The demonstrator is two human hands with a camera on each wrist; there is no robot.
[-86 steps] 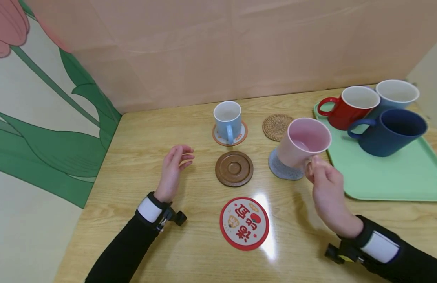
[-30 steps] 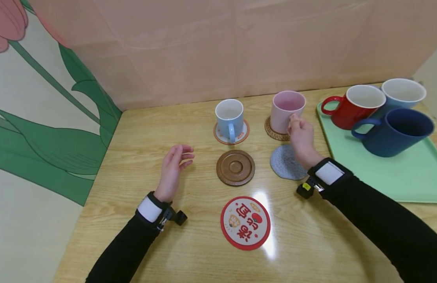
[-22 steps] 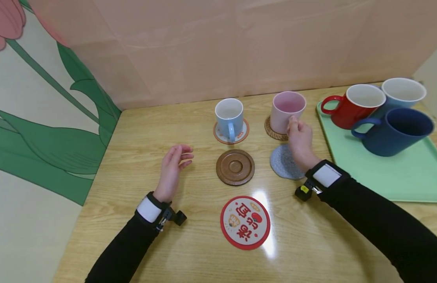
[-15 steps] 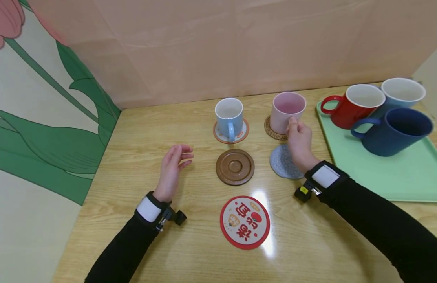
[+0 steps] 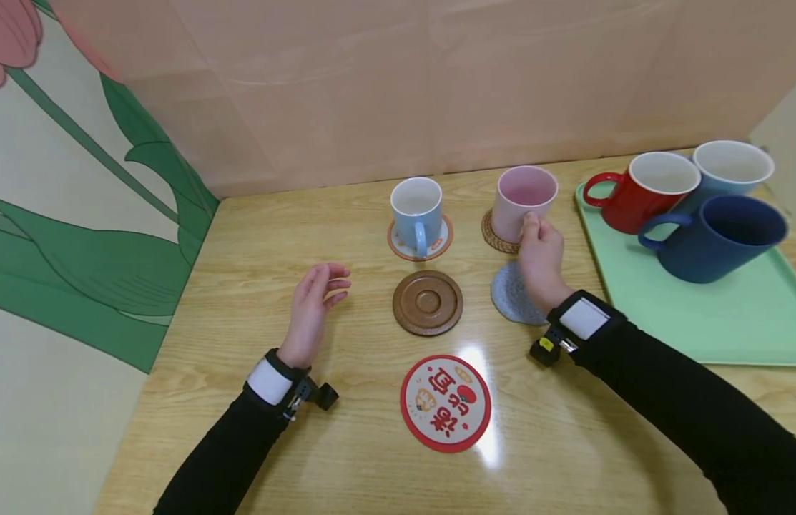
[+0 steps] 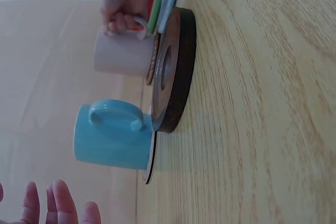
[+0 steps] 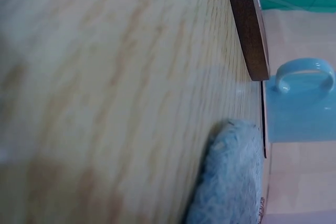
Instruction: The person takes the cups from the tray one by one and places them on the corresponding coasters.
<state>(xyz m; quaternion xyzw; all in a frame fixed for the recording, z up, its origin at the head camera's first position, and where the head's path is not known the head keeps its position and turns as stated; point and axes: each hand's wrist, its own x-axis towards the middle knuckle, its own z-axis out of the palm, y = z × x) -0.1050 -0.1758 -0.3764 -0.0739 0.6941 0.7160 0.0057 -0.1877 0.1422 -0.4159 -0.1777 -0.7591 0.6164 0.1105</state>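
My right hand [image 5: 542,261] pinches the handle of a pink mug [image 5: 508,214], which stands upright on a round woven coaster [image 5: 493,239] near the table's back edge. In the left wrist view, curled fingers sit at that mug's [image 6: 123,56] pale handle. My left hand [image 5: 310,307] hovers over the left part of the table with relaxed fingers and nothing in them. To its right, a light blue mug [image 5: 409,218] stands on a round printed coaster [image 5: 398,247], handle facing me. A grey felt coaster [image 5: 510,297] lies partly under my right hand in the head view.
A brown wooden coaster [image 5: 428,304] lies mid-table, and a red-rimmed printed coaster [image 5: 445,404] nearer me. On the right, a green tray [image 5: 700,329] bears a red mug [image 5: 639,204], a navy mug [image 5: 713,247] and a grey-blue mug [image 5: 726,187]. A wall covering [image 5: 372,93] rises behind.
The pink mug, tilted above the grey coaster earlier, has moved back and left in my right hand onto the woven coaster. Lately that hand has shifted only slightly. The left hand has stayed put.
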